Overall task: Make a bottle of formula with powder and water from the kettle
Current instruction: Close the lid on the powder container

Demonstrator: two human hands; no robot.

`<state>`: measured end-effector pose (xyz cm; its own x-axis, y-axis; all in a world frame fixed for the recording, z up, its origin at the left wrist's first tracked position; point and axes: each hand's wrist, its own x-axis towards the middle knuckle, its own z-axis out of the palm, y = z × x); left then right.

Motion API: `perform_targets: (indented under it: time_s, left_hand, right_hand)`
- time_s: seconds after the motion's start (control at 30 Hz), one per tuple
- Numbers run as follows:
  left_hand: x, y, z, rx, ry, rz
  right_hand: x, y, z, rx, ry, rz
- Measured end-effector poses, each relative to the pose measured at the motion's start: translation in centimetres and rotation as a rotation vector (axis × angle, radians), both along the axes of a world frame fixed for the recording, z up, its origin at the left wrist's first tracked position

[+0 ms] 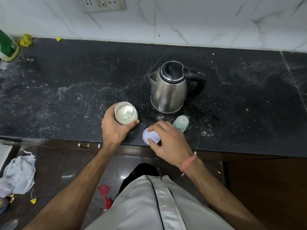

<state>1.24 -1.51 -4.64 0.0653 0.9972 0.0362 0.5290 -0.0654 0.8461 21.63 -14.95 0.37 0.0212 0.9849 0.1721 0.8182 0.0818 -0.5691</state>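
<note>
Both hands are down at the front edge of a dusty black counter (66, 80), white marble-look wall tiles behind it and dark floor below. Far off to the left, a green bottle (7, 45) at the counter's end and crumpled paper (18, 175) on the floor. Left hand (114, 128) wraps around the open powder jar (126, 114), a scoop inside. Right hand (167, 140), just beside it, pinches the white lid (150, 136) on the counter. Kettle (169, 87) stands beyond, baby bottle (181, 122) just past the right fingers.
</note>
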Motion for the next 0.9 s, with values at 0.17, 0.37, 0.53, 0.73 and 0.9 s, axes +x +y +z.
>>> perform_targets:
  time_s: [0.17,0.37,0.53,0.73,0.9]
  left_hand:
    - [0.1,-1.8,0.4,0.022,-0.034,-0.072]
    - [0.4,-3.4,1.2,0.013,-0.046,-0.105]
    - [0.5,-3.8,1.3,-0.032,-0.047,-0.084]
    - [1.8,-4.4,1.8,-0.057,-0.083,-0.144]
    - [3.0,-4.9,2.4,-0.092,-0.08,-0.194]
  right_hand:
    - [-1.9,1.4,-4.4,-0.399,-0.296,0.09]
    - [-1.7,0.6,-4.3,-0.29,-0.309,-0.041]
    - [-1.3,-1.5,-0.7,-0.175,-0.144,-0.145]
    - [-1.2,0.3,4.0,0.177,0.3,-0.143]
    - [-2.0,3.0,3.1,0.087,0.164,-0.093]
